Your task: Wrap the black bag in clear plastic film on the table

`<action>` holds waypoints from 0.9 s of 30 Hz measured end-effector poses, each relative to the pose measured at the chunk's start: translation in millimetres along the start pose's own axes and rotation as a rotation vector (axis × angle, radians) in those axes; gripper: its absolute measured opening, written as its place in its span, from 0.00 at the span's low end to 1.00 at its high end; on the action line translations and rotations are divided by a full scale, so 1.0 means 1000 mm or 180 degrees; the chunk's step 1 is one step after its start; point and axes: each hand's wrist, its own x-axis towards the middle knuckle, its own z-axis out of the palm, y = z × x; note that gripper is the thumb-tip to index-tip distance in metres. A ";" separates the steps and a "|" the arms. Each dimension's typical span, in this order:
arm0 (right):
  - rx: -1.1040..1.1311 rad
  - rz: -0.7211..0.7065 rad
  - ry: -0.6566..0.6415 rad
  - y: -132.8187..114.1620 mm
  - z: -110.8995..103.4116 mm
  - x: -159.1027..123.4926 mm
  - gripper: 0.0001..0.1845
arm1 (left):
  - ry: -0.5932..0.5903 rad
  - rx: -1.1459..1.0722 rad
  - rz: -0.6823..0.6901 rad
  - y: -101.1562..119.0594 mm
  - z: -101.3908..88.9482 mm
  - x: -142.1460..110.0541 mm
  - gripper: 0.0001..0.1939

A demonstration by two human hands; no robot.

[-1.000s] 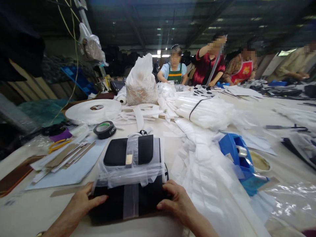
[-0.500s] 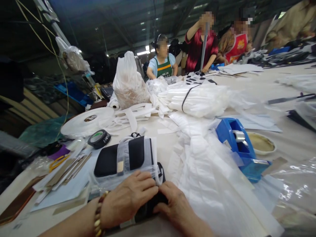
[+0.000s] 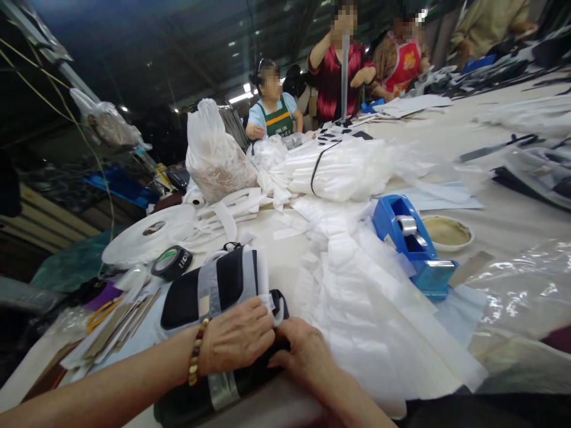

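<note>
A black bag [image 3: 229,276] with padded panels lies on the table in front of me, with a see-through plastic strip [image 3: 206,291] wrapped across it. My left hand [image 3: 241,333], a beaded bracelet [image 3: 196,351] on its wrist, reaches over the bag with fingers closed at its right edge, by some white wrapping. Against that same edge, my right hand [image 3: 307,356] has thumb and fingers bent around black material beside a small loop. The fingertips of both hands nearly meet, and exactly what lies between them is partly hidden.
Right of the bag lie white plastic sleeves [image 3: 357,297], a blue tape dispenser [image 3: 405,238] and a shallow dish [image 3: 446,233]. To the left are black tape [image 3: 172,263], a large white roll [image 3: 147,238] and cardboard strips [image 3: 120,321]. Several people stand across the table.
The view has shifted, so the scene sits further left. The left forearm now lies more level across the bag, and more of the bag's near side shows. Both hands stay at its right edge.
</note>
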 end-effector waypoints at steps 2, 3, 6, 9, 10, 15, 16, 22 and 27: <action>0.0042 0.0004 0.0036 -0.001 0.002 -0.002 0.13 | 0.0135 0.0022 0.0009 0.002 -0.001 -0.007 0.14; 0.0062 0.0013 0.0060 -0.001 0.003 -0.002 0.12 | 0.0158 0.0022 -0.0002 0.003 -0.002 -0.011 0.15; 0.0143 -0.0002 0.0181 -0.003 0.009 -0.005 0.09 | 0.0027 -0.0054 -0.0043 0.001 -0.006 -0.017 0.13; 0.0332 -0.0031 0.0389 -0.006 0.014 -0.006 0.08 | -0.0209 -0.0288 -0.0257 -0.004 -0.010 -0.017 0.12; 0.0421 -0.0016 0.0453 -0.006 0.014 -0.007 0.09 | -0.0246 -0.0354 -0.0350 -0.006 -0.011 -0.015 0.12; 0.1102 0.0330 0.0486 -0.007 0.014 -0.006 0.11 | -0.0631 -0.0675 -0.0595 -0.012 -0.019 -0.008 0.13; 0.1245 0.0403 0.0463 -0.007 0.013 -0.005 0.11 | -0.0700 -0.0700 -0.0551 -0.013 -0.021 -0.008 0.12; 0.2195 0.0557 0.0416 -0.001 0.008 -0.001 0.11 | -0.0143 0.0032 0.0063 -0.006 -0.022 -0.016 0.11; 0.2468 0.0552 0.0351 0.002 0.012 -0.002 0.09 | 0.0569 0.0251 0.0203 0.000 -0.010 -0.027 0.13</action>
